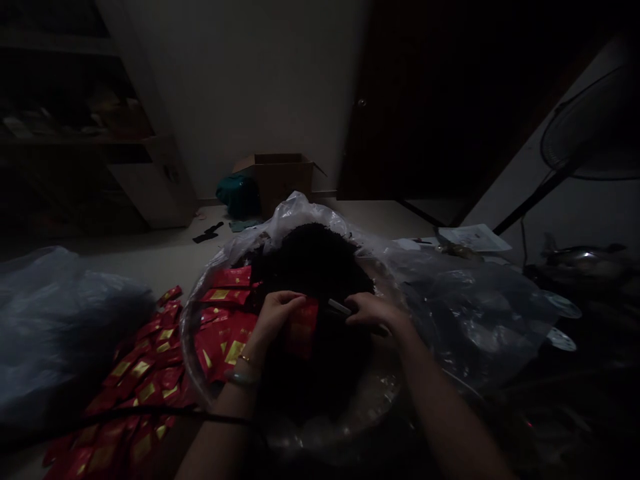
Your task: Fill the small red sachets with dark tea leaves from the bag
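A large round basin lined with clear plastic holds a heap of dark, loose leaves, likely tea. Over the heap, my left hand grips a red sachet with a gold label. My right hand holds a small silver implement close to the sachet's upper edge. Its exact shape is unclear in the dim light. More red sachets lie inside the basin to the left of the leaves.
Many red sachets spread across the floor left of the basin, beside a grey-blue plastic bag. A clear plastic sheet lies to the right. Farther off stand a cardboard box, a teal bag and a fan.
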`<action>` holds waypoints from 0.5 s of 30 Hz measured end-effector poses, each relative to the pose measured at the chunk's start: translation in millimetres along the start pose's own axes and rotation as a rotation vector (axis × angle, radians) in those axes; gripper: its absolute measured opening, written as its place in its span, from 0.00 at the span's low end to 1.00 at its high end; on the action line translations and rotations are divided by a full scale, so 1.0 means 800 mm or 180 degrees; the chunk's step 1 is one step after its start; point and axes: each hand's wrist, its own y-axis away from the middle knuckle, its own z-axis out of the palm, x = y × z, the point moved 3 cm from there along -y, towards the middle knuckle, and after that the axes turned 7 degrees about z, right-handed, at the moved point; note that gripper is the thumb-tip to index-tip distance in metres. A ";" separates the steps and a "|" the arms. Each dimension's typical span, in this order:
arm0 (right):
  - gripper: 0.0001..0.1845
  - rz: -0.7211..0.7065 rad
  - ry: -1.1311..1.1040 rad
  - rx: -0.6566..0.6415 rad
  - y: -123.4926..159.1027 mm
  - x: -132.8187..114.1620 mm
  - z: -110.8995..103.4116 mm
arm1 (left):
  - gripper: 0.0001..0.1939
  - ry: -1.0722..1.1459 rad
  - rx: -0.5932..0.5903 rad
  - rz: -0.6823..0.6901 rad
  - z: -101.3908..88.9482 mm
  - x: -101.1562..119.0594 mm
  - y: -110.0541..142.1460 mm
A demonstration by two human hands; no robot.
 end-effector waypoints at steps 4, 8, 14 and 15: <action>0.16 -0.0799 -0.1386 0.0547 0.001 -0.048 0.011 | 0.17 -0.0078 -0.0040 0.0188 0.004 0.000 0.000; 0.10 -0.0704 -0.1897 0.0839 0.001 -0.077 0.028 | 0.16 -0.0074 -0.0122 0.0238 0.008 -0.001 -0.001; 0.10 -0.0608 -0.2097 0.0573 0.001 -0.072 0.027 | 0.19 -0.0025 -0.0272 0.0124 0.014 -0.005 0.000; 0.10 -0.0573 -0.2119 0.0402 0.001 -0.069 0.024 | 0.20 -0.0006 -0.0327 0.0087 0.015 -0.006 -0.001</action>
